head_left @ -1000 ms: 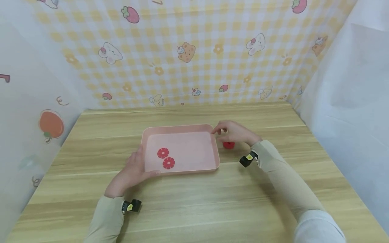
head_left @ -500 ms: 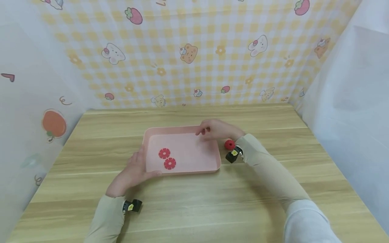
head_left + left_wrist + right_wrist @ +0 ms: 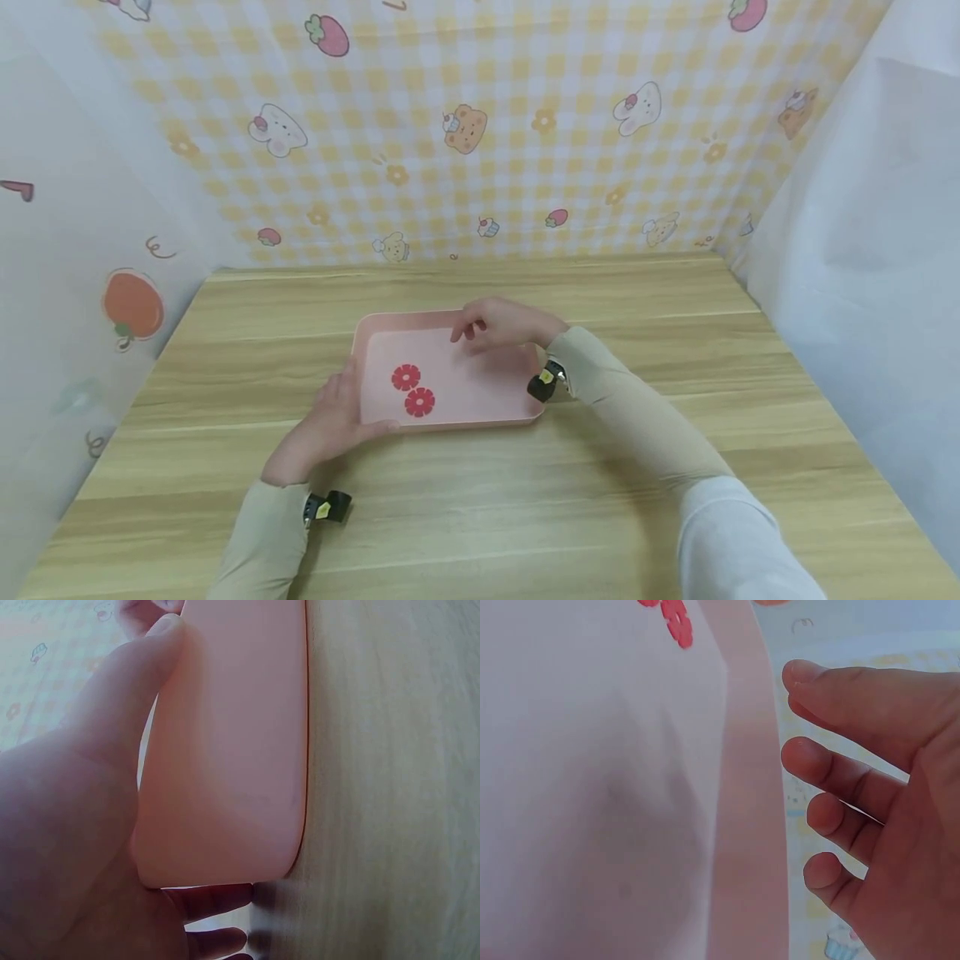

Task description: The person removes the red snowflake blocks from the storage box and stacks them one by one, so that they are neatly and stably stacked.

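Observation:
A shallow pink tray [image 3: 480,392] lies on the table. Inside it, toward the front left, are two flat red discs [image 3: 406,377] with notched, flower-like edges and centre holes. My left hand [image 3: 330,425] rests against the tray's front left corner. In the left wrist view, its thumb [image 3: 161,645] lies along the rim while the fingers reach past the corner. Above the tray's back right part hovers my right hand [image 3: 502,325]. Its fingers [image 3: 840,817] are loosely bent and empty in the right wrist view. A red ball-like piece seen earlier is hidden behind the right forearm.
Black wrist cameras [image 3: 546,382] sit on both wrists. The wood-grain table [image 3: 480,517] reaches back to a yellow checked cloth [image 3: 480,192] with cartoon prints. White sheets [image 3: 847,208] hang at either side.
The right hand has moved left from the tray's right rim to over its back part. Its forearm now covers the red ball-like piece. My left hand and the discs stay put.

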The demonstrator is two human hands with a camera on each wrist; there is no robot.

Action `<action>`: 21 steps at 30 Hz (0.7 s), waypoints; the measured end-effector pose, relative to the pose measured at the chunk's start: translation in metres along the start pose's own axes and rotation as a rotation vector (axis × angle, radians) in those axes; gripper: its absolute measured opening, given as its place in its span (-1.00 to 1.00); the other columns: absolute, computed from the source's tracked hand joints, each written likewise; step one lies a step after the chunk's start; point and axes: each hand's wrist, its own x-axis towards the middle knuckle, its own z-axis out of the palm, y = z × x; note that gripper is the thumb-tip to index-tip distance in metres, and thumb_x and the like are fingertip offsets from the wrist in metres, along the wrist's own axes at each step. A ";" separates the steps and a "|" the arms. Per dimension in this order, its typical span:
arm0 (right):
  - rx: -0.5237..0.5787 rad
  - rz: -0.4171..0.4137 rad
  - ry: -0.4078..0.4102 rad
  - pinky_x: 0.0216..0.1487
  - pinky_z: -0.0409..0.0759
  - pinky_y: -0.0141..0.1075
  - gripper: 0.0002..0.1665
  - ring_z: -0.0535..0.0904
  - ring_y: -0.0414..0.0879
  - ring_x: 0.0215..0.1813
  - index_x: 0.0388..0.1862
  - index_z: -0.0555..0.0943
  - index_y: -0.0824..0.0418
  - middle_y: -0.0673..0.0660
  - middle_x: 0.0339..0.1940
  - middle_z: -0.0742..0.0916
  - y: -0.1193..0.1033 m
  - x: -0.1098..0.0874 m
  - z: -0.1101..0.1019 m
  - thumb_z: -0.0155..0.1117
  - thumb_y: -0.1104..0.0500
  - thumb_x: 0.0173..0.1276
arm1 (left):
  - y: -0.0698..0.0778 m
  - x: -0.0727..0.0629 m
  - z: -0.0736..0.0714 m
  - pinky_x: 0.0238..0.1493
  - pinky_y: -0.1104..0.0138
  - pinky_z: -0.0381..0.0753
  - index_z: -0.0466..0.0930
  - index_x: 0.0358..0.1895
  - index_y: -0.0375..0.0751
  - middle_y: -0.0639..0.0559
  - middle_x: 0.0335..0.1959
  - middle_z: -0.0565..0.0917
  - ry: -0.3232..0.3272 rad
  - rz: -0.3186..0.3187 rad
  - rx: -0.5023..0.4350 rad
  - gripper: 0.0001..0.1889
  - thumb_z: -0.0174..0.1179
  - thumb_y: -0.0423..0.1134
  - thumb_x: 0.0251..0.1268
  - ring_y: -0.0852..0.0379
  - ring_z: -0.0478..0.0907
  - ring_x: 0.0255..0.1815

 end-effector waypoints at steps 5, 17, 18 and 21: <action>0.007 -0.014 -0.042 -0.06 0.40 -0.29 -0.69 0.44 -0.08 -0.12 0.00 0.67 0.11 0.05 -0.22 0.64 -0.004 0.017 0.009 0.32 0.18 0.25 | 0.000 0.001 0.001 0.05 -0.15 0.40 -0.19 0.42 -0.45 -0.41 0.15 0.32 0.005 0.012 -0.007 0.23 0.45 0.15 -0.11 -0.24 0.30 0.06; -0.015 -0.030 -0.127 -0.09 0.46 -0.39 -0.66 0.45 -0.14 -0.14 -0.04 0.70 0.03 -0.06 -0.21 0.65 -0.014 0.054 0.037 0.42 0.20 0.16 | -0.002 -0.002 -0.002 0.11 -0.19 0.37 -0.35 0.45 -0.49 -0.51 0.21 0.26 -0.040 -0.022 0.008 0.32 0.39 0.24 -0.07 -0.32 0.28 0.14; -0.036 -0.051 -0.125 -0.08 0.45 -0.39 -0.65 0.45 -0.15 -0.14 -0.03 0.70 0.04 -0.06 -0.21 0.66 -0.014 0.057 0.039 0.42 0.21 0.15 | -0.002 -0.002 -0.002 0.11 -0.20 0.37 -0.34 0.45 -0.49 -0.51 0.21 0.26 -0.038 -0.021 0.006 0.32 0.39 0.24 -0.08 -0.32 0.28 0.14; -0.088 -0.094 -0.127 -0.08 0.43 -0.42 -0.60 0.43 -0.17 -0.15 0.01 0.69 0.05 -0.06 -0.21 0.66 -0.017 0.064 0.046 0.41 0.23 0.14 | -0.003 -0.003 0.000 0.12 -0.20 0.36 -0.35 0.45 -0.49 -0.52 0.21 0.25 -0.033 -0.016 0.004 0.32 0.39 0.23 -0.07 -0.33 0.28 0.14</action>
